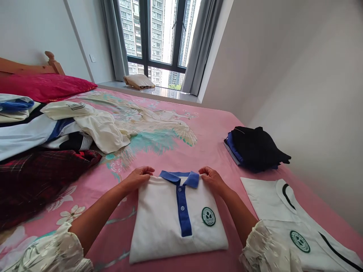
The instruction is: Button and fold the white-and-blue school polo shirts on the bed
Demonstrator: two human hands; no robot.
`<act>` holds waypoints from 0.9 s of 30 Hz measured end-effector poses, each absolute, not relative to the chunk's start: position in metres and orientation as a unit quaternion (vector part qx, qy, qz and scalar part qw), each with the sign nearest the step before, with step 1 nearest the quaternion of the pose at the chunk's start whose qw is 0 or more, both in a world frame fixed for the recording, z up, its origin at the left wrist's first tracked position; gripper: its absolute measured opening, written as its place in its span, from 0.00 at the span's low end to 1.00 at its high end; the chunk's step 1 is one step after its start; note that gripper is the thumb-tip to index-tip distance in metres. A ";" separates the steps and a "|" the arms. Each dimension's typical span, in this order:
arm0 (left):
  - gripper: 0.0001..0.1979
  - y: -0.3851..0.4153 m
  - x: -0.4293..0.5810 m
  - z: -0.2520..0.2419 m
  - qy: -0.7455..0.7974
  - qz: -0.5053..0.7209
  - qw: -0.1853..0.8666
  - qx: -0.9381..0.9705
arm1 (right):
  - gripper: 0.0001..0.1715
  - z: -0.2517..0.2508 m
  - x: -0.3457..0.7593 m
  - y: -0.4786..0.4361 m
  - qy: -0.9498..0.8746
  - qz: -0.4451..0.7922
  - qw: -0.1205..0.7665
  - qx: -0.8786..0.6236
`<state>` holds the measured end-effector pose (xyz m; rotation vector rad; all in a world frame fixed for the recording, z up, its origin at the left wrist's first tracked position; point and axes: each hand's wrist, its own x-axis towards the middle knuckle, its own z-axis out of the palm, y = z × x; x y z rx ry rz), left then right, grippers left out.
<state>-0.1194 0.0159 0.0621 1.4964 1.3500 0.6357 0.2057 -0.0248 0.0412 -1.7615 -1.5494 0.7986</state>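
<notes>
A folded white polo shirt (170, 223) with a blue collar, a blue button strip and a green round badge lies on the pink bed sheet (210, 128) in front of me. My left hand (138, 176) grips its top left shoulder corner, fingers curled over the fabric. My right hand (211, 178) grips the top right corner beside the collar in the same way.
A second white shirt with black trim (295, 219) lies at the right. A folded dark stack (255, 149) sits beyond it. A heap of unfolded clothes (56, 132) covers the left, with a red pillow (42, 85) behind. A window with grey curtains stands ahead.
</notes>
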 end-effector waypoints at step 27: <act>0.17 -0.116 -0.160 0.077 0.537 0.071 0.657 0.524 | 0.24 0.026 0.201 -0.191 -0.462 0.374 0.393 -0.702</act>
